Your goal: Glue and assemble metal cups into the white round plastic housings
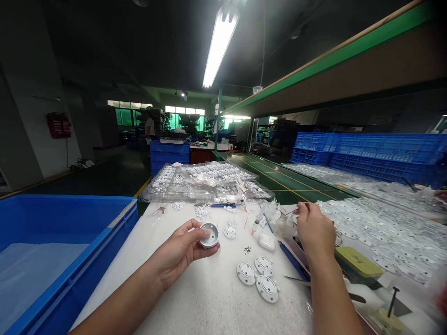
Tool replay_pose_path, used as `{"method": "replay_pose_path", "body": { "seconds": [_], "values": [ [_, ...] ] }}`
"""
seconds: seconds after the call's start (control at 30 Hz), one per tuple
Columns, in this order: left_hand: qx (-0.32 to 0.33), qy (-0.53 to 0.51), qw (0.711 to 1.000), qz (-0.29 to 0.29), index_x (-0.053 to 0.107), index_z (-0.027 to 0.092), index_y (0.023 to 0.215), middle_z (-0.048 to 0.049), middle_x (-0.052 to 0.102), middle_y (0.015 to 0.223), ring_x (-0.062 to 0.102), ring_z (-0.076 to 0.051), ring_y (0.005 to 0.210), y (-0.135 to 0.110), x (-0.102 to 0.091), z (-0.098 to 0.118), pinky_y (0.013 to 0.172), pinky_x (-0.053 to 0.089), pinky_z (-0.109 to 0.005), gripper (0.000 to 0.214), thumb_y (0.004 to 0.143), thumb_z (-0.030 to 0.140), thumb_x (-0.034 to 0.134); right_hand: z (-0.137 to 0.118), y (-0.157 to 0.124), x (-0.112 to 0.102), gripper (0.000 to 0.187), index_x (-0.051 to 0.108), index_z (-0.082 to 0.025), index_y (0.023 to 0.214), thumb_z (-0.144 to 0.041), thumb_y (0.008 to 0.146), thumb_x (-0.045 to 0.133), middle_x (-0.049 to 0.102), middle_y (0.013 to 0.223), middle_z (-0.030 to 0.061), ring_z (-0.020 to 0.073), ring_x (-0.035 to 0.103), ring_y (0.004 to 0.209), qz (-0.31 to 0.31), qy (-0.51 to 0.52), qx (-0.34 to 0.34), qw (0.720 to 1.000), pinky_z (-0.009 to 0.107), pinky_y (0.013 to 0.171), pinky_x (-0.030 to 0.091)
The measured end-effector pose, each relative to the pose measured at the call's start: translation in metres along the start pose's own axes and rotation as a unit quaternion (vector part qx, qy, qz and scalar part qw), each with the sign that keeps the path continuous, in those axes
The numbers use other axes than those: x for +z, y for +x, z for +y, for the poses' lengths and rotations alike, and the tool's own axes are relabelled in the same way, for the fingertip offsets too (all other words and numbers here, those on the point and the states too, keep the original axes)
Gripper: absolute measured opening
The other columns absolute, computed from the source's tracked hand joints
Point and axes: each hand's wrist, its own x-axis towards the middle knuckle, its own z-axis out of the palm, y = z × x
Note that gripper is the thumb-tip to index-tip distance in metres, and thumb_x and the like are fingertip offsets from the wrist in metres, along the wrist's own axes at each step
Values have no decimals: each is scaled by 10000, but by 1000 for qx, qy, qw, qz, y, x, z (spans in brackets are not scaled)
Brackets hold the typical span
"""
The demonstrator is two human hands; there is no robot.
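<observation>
At the far left a large blue plastic crate [66,251] stands against the edge of the white worktable [209,298], with a pale sheet lying in its bottom. The left hand [178,251] comes in from the lower left over the table and pinches a small round grey-white cap [208,235] between thumb and fingers; the cap is tilted so that its hollow side faces up toward the camera, and it is held just above the table surface. Just beyond it, small white parts lie scattered, and behind them stacked clear blister trays [206,181] filled with white pieces sit at the far end of the table. Just right of the cap lies a small white disc [230,231], and nearer the camera three round white discs [260,274] lie together, touching one another. A white rounded case [267,242] rests between those discs and the right hand. The right hand [314,230] reaches forward, its fingers pressed together around a thin stick-like tool [291,211] pinched at the fingertips, which points left toward a cluster of small bottles and white parts. Below the wrist lies a blue pen-like tool [291,260] and, to the right, a flat yellow-green tin [358,261]. Further right a heap of white discs [384,232] covers the bench, with blue crates [366,156] stacked behind.
</observation>
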Motion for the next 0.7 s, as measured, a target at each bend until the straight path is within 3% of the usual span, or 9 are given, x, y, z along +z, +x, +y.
{"method": "replay_pose_path", "body": {
  "seconds": [0.1, 0.2, 0.3, 0.37, 0.47, 0.57, 0.7],
  "values": [
    [-2, 16, 1000, -7, 442, 167, 785, -71, 622, 920, 648, -186, 836, -1, 0, 1, 867, 545, -346, 250, 769, 140, 690, 5, 2, 4, 323, 643, -182, 901, -379, 910, 386, 628, 691, 105, 257, 511, 582, -33, -14, -12, 999, 329, 542, 296],
    [1, 22, 1000, -10, 446, 167, 792, -71, 626, 938, 647, -191, 858, -1, -1, 1, 890, 531, -364, 247, 778, 168, 693, 6, 2, 6, 268, 633, -161, 921, -385, 864, 496, 652, 765, 109, 288, 567, 707, -54, -12, -41, 998, 352, 613, 377],
    [18, 37, 999, -15, 452, 167, 800, -70, 631, 938, 647, -192, 851, -1, -2, -2, 892, 525, -381, 251, 777, 186, 701, -6, -6, 4, 286, 604, -142, 998, -379, 849, 545, 653, 891, 106, 278, 576, 854, 24, 55, -119, 991, 368, 753, 429],
    [31, 52, 998, -18, 456, 168, 811, -72, 636, 920, 646, -196, 835, 0, -2, -3, 878, 529, -392, 256, 775, 205, 706, -24, -18, 0, 273, 597, -143, 1004, -372, 876, 524, 639, 903, 102, 255, 572, 861, 96, 131, -216, 963, 374, 795, 442],
    [47, 73, 996, -17, 458, 163, 809, -71, 637, 882, 634, -186, 816, 0, -2, -4, 863, 533, -408, 258, 775, 218, 709, -57, -44, -9, 218, 588, -155, 1031, -318, 893, 544, 616, 988, 112, 251, 542, 955, 125, 200, -359, 903, 402, 871, 428],
    [64, 92, 994, -11, 461, 160, 797, -61, 627, 853, 621, -176, 807, 1, -1, -4, 849, 539, -411, 268, 767, 235, 717, -86, -73, -20, 152, 584, -193, 1034, -208, 884, 567, 592, 1027, 93, 238, 526, 1005, 62, 276, -439, 853, 411, 889, 418],
    [102, 142, 985, 9, 475, 159, 788, -41, 598, 837, 593, -165, 811, 2, -1, -3, 827, 554, -415, 283, 754, 280, 729, -103, -100, -28, 68, 592, -214, 934, -177, 893, 552, 546, 1116, 80, 232, 481, 1090, -71, 349, -449, 819, 407, 921, 399]
  ]
}}
